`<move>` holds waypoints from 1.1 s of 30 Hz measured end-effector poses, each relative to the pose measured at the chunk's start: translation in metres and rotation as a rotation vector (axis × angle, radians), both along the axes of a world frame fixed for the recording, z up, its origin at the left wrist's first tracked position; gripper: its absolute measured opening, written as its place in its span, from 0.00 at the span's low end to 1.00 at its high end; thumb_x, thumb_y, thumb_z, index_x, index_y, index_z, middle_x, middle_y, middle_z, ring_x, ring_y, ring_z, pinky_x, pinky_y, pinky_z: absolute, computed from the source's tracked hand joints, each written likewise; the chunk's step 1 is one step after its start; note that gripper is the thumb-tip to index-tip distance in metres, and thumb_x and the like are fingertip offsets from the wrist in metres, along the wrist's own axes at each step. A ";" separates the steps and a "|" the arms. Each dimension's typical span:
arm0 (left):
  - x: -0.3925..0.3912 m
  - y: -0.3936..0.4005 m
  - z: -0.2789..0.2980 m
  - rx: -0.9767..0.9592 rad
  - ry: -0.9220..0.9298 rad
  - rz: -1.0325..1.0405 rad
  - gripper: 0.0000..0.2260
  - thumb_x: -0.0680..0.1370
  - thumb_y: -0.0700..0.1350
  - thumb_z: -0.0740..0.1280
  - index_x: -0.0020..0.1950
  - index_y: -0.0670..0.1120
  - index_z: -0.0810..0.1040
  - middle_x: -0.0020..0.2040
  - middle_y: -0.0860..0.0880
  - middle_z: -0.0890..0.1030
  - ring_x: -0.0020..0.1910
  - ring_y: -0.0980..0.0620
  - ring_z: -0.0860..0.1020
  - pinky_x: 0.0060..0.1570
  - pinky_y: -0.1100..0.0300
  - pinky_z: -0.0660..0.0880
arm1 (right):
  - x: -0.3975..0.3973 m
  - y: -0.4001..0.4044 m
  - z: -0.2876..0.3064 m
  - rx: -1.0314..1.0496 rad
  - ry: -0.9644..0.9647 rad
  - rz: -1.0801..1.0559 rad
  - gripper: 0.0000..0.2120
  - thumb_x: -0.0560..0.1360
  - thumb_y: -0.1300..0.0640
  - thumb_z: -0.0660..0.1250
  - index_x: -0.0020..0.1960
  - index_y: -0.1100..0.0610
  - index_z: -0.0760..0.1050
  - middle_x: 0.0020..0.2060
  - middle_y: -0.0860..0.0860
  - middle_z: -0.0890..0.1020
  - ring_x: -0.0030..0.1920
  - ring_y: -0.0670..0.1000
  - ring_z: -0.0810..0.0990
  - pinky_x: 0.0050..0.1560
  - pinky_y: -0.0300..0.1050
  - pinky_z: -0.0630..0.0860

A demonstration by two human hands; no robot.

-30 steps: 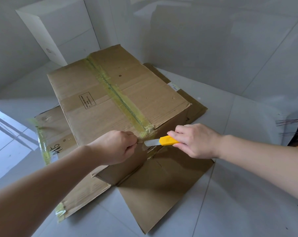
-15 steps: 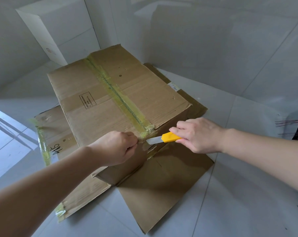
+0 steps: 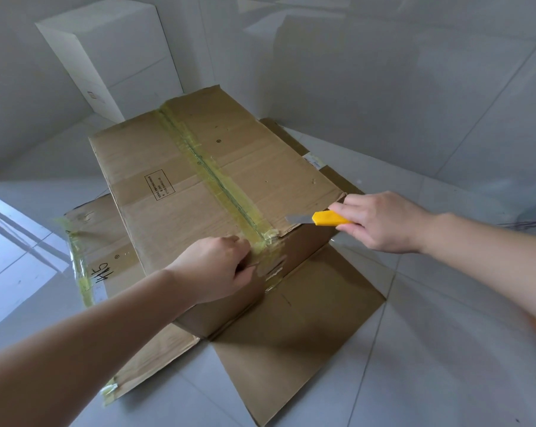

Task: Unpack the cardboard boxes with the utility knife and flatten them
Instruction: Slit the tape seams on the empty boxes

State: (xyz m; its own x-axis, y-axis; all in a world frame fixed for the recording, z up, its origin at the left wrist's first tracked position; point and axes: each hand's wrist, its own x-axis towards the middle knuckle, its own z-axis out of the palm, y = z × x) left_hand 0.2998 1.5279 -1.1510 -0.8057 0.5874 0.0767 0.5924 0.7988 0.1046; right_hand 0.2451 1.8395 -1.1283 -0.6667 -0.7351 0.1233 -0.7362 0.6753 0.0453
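Note:
A brown cardboard box (image 3: pixel 180 167) stands on flattened cardboard (image 3: pixel 294 331) on the floor. Yellowish tape (image 3: pixel 217 180) runs along its top seam and over the near edge. My left hand (image 3: pixel 217 269) rests on the box's near top edge beside the tape end, fingers curled against the cardboard. My right hand (image 3: pixel 380 223) grips a yellow utility knife (image 3: pixel 328 217). Its bare blade points left, just above the near right edge of the box top and to the right of the tape end.
A tall white box (image 3: pixel 112 57) stands in the corner behind the cardboard box. White tiled walls close in at the back and right. Glossy tile floor (image 3: pixel 445 349) lies to the right and front. A dark object shows at the right edge.
My right hand has lifted the knife up and to the right, from the box's front face beside the tape end to the top edge. The left hand has stayed put.

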 end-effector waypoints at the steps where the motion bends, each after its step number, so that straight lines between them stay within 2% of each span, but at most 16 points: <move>1: 0.000 0.004 0.001 -0.051 -0.017 0.046 0.11 0.78 0.55 0.57 0.41 0.49 0.65 0.34 0.53 0.68 0.29 0.50 0.69 0.30 0.61 0.67 | 0.002 -0.002 -0.002 -0.013 -0.019 -0.004 0.24 0.76 0.44 0.52 0.54 0.59 0.78 0.35 0.52 0.76 0.28 0.57 0.77 0.24 0.42 0.67; 3: -0.002 0.012 0.001 -0.109 -0.023 0.082 0.10 0.80 0.54 0.57 0.44 0.48 0.65 0.37 0.52 0.69 0.32 0.49 0.70 0.32 0.60 0.66 | 0.005 -0.007 -0.006 -0.044 -0.029 -0.023 0.25 0.76 0.43 0.51 0.55 0.59 0.78 0.35 0.51 0.75 0.29 0.57 0.76 0.25 0.42 0.66; 5: -0.003 0.018 0.003 -0.127 0.002 0.058 0.10 0.81 0.52 0.55 0.47 0.47 0.68 0.39 0.51 0.70 0.33 0.49 0.70 0.33 0.59 0.67 | 0.010 -0.014 -0.011 -0.103 -0.072 -0.103 0.23 0.78 0.44 0.52 0.58 0.59 0.75 0.38 0.51 0.76 0.34 0.58 0.76 0.29 0.44 0.66; 8: -0.005 0.019 0.002 -0.165 -0.054 0.030 0.09 0.81 0.47 0.55 0.49 0.46 0.73 0.41 0.51 0.72 0.36 0.49 0.71 0.36 0.59 0.70 | 0.017 -0.032 -0.013 -0.236 -0.269 -0.207 0.17 0.81 0.50 0.55 0.61 0.59 0.73 0.43 0.53 0.77 0.43 0.58 0.77 0.39 0.50 0.72; 10: -0.006 0.015 0.000 -0.140 -0.093 0.035 0.06 0.80 0.44 0.56 0.46 0.47 0.71 0.40 0.50 0.73 0.35 0.49 0.72 0.36 0.57 0.72 | 0.020 -0.046 -0.011 -0.311 -0.366 -0.229 0.15 0.82 0.52 0.56 0.60 0.60 0.73 0.44 0.54 0.78 0.44 0.58 0.76 0.44 0.54 0.73; 14: -0.005 0.006 -0.004 0.093 0.024 -0.028 0.11 0.79 0.46 0.56 0.36 0.49 0.64 0.30 0.54 0.66 0.24 0.50 0.67 0.25 0.61 0.68 | 0.024 -0.063 -0.011 -0.377 -0.508 -0.291 0.13 0.82 0.52 0.55 0.47 0.60 0.71 0.37 0.54 0.79 0.37 0.57 0.76 0.40 0.56 0.74; 16: -0.003 0.004 -0.004 0.167 0.055 -0.036 0.12 0.79 0.48 0.54 0.35 0.49 0.62 0.30 0.55 0.63 0.24 0.51 0.64 0.25 0.63 0.64 | 0.029 -0.065 -0.010 -0.387 -0.534 -0.321 0.14 0.82 0.52 0.55 0.45 0.61 0.71 0.36 0.56 0.79 0.36 0.58 0.77 0.39 0.57 0.74; 22: -0.003 0.007 -0.008 0.168 0.103 -0.047 0.12 0.79 0.48 0.54 0.35 0.50 0.61 0.30 0.56 0.63 0.22 0.50 0.66 0.23 0.63 0.65 | 0.055 -0.074 0.001 -0.608 -0.705 -0.438 0.16 0.82 0.55 0.55 0.40 0.62 0.72 0.25 0.49 0.76 0.23 0.48 0.75 0.30 0.53 0.77; 27: -0.002 0.007 0.001 0.140 0.098 -0.059 0.12 0.78 0.47 0.55 0.34 0.50 0.63 0.29 0.56 0.63 0.22 0.52 0.65 0.20 0.63 0.66 | 0.081 -0.080 -0.014 -0.599 -0.692 -0.453 0.14 0.79 0.50 0.59 0.41 0.60 0.69 0.29 0.60 0.77 0.28 0.59 0.76 0.30 0.60 0.74; 30: 0.003 0.010 0.002 0.088 0.038 -0.065 0.10 0.77 0.44 0.57 0.36 0.50 0.62 0.29 0.55 0.67 0.23 0.52 0.67 0.23 0.61 0.69 | 0.064 -0.078 -0.006 -0.639 -0.641 -0.500 0.14 0.78 0.51 0.62 0.42 0.61 0.69 0.32 0.62 0.77 0.31 0.60 0.77 0.32 0.60 0.76; 33: 0.017 0.031 0.005 0.049 -0.100 -0.095 0.10 0.80 0.46 0.56 0.38 0.49 0.65 0.34 0.53 0.70 0.31 0.50 0.70 0.34 0.58 0.71 | 0.039 -0.079 0.006 -0.651 -0.622 -0.533 0.13 0.78 0.53 0.61 0.42 0.62 0.68 0.31 0.59 0.78 0.30 0.56 0.79 0.33 0.58 0.79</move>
State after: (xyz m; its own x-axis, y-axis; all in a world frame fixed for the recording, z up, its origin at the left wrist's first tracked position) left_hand 0.3167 1.5592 -1.1462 -0.7515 0.6591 0.0295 0.6500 0.7319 0.2045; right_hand 0.2843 1.7608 -1.1222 -0.9665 -0.2417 -0.0861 -0.1044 0.6770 -0.7286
